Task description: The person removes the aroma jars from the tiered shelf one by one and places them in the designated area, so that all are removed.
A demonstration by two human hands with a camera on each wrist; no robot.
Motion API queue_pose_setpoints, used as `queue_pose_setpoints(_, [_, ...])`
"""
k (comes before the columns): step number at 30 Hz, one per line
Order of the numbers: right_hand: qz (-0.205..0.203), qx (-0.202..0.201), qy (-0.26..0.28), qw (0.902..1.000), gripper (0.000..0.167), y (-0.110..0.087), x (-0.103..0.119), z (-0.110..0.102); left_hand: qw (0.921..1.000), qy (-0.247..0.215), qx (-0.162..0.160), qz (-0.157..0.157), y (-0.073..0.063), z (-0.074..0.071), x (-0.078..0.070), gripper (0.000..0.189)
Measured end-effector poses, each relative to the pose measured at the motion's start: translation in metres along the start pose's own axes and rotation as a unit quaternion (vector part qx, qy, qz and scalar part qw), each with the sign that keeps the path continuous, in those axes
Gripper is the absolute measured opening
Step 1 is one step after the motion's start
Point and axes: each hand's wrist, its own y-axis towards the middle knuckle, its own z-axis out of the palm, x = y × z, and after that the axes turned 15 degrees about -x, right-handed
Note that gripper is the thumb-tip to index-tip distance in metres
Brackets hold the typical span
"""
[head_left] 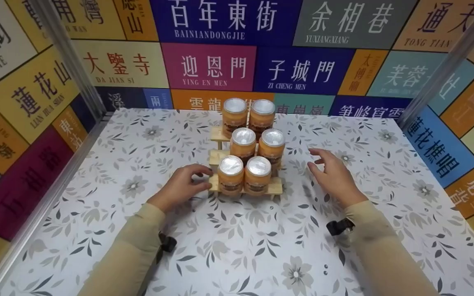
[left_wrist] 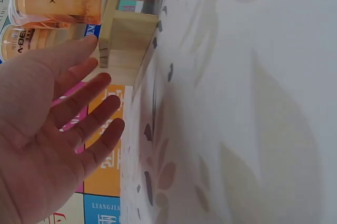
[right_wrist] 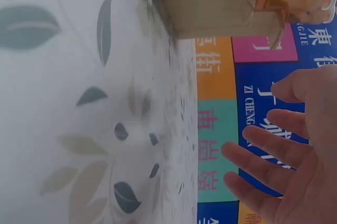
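A small stepped wooden rack (head_left: 276, 187) stands mid-table, bearing several orange jars with silvery lids, two on each of its three steps. On the lowest step sit a left jar (head_left: 231, 176) and a right jar (head_left: 257, 176). My left hand (head_left: 183, 183) is beside the rack's left end, fingers loosely bent and holding nothing; in the left wrist view its thumb is close to the wooden edge (left_wrist: 131, 29), and I cannot tell whether they touch. To the right of the rack, apart from it, my right hand (head_left: 332, 176) hovers with its fingers spread and nothing in them.
A white tablecloth (head_left: 97, 230) with grey leaves and flowers covers the table. Colourful panels (head_left: 210, 68) with Chinese lettering stand behind and at both sides. Clear upright edges (head_left: 72, 61) rise at the table's back corners.
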Motion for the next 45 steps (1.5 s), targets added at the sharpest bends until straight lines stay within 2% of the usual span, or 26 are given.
queue_pose_setpoints(5, [-0.005, 0.001, 0.027, 0.9996, 0.043, 0.003, 0.013, 0.001, 0.9996, -0.004, 0.001, 0.030, 0.002, 0.004, 0.002, 0.026])
queue_pose_setpoints(13, [0.000, -0.017, 0.102, 0.9946, 0.035, 0.013, 0.035, 0.002, 0.9938, 0.073, -0.014, 0.083, 0.001, 0.002, 0.002, 0.029])
queue_pose_setpoints(21, [0.055, -0.061, 0.184, 0.9794, 0.032, 0.026, 0.057, 0.004, 0.9917, 0.097, -0.007, 0.085, 0.003, 0.006, -0.001, 0.027])
queue_pose_setpoints(26, [0.070, -0.066, 0.227, 0.9691, 0.038, 0.039, 0.076, 0.002, 0.9902, 0.113, -0.005, 0.082, 0.004, 0.007, -0.003, 0.025])
queue_pose_setpoints(34, [0.052, -0.056, 0.251, 0.9650, 0.043, 0.063, 0.100, 0.013, 0.9893, 0.124, -0.009, 0.076, 0.004, 0.001, -0.003, 0.026])
queue_pose_setpoints(45, [0.059, -0.037, 0.262, 0.9625, 0.058, 0.083, 0.116, 0.020, 0.9901, 0.120, 0.004, 0.073, 0.003, -0.001, -0.003, 0.028])
